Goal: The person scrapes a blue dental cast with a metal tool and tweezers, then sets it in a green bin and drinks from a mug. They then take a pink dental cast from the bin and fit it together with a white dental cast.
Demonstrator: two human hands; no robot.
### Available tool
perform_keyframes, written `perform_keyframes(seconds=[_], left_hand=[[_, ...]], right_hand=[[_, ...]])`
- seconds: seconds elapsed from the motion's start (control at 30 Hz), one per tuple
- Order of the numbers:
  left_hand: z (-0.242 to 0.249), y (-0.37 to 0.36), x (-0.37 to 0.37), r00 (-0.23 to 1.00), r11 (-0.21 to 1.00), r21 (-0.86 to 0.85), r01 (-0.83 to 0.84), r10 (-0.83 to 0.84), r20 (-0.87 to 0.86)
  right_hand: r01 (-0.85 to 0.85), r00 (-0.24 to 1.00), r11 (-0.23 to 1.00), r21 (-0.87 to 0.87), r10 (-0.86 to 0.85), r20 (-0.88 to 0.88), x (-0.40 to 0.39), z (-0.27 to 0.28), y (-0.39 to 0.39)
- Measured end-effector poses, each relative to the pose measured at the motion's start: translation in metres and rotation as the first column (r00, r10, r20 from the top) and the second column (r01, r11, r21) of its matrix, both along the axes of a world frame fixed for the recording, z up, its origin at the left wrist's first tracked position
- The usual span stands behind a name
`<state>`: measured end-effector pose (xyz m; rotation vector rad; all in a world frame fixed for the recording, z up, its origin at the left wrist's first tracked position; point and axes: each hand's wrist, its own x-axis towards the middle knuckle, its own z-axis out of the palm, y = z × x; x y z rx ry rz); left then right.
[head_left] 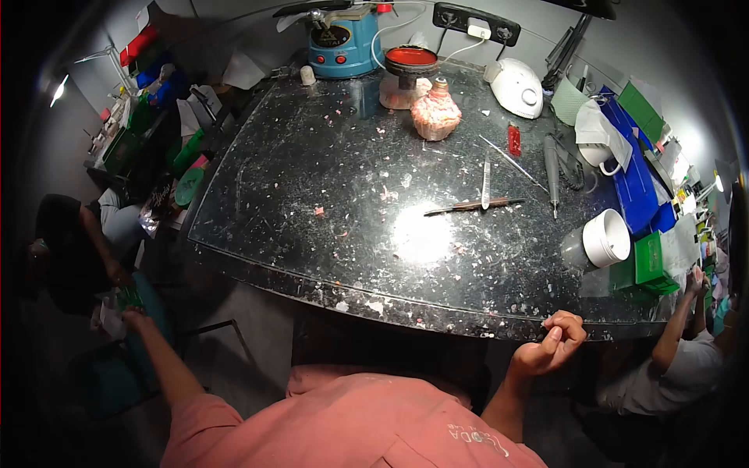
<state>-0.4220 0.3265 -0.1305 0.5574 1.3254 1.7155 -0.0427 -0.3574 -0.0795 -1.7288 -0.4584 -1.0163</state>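
Observation:
My left hand [136, 318] reaches far out to the left, low beside the table, its fingers closed at a small pale and green item that is too dim to make out. A co-worker's hand is close to it. My right hand [552, 343] is at the table's front edge, palm up, with its fingers curled in and nothing visible in them. On the dark table [312, 257] lie a brown-handled tool [476, 207], a metal blade [486, 181] and a thin metal rod [515, 164]. A pinkish, wax-crusted burner [435, 113] stands farther back.
A blue machine [343, 51] and a red wax pot [411, 58] stand at the back. Rightward are a white device [516, 87], a grey handpiece [552, 175], a white cup [606, 239] and a green box [651, 264]. Co-workers sit left [66, 242] and right [663, 366].

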Motion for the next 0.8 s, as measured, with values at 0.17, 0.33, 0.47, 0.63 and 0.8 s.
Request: perform_keyframes(seconds=[0.17, 0.33, 0.47, 0.63, 0.8], left_hand=[[-0.011, 0.015, -0.005, 0.999, 1.000, 0.013, 0.014, -0.013, -0.052], [-0.037, 0.039, -0.017, 0.992, 1.000, 0.013, 0.014, -0.013, -0.123], [-0.053, 0.026, -0.009, 0.983, 0.998, 0.009, 0.056, -0.053, -0.178], [-0.060, 0.017, 0.000, 0.986, 1.000, -0.017, 0.014, -0.016, -0.163], [-0.068, 0.028, -0.007, 0.986, 1.000, 0.013, 0.006, -0.004, -0.166]], right_hand=[[-0.005, 1.000, 1.000, -0.004, 0.005, 0.031, 0.002, -0.003, -0.001], [-0.005, 0.999, 1.000, -0.022, 0.006, 0.041, 0.001, 0.000, 0.000], [0.039, 0.999, 0.996, -0.080, -0.041, -0.025, -0.001, 0.005, 0.003], [0.038, 0.998, 0.992, -0.118, -0.043, -0.039, -0.002, 0.005, 0.002], [0.053, 0.997, 0.983, -0.173, -0.062, -0.046, -0.003, 0.009, 0.002]])
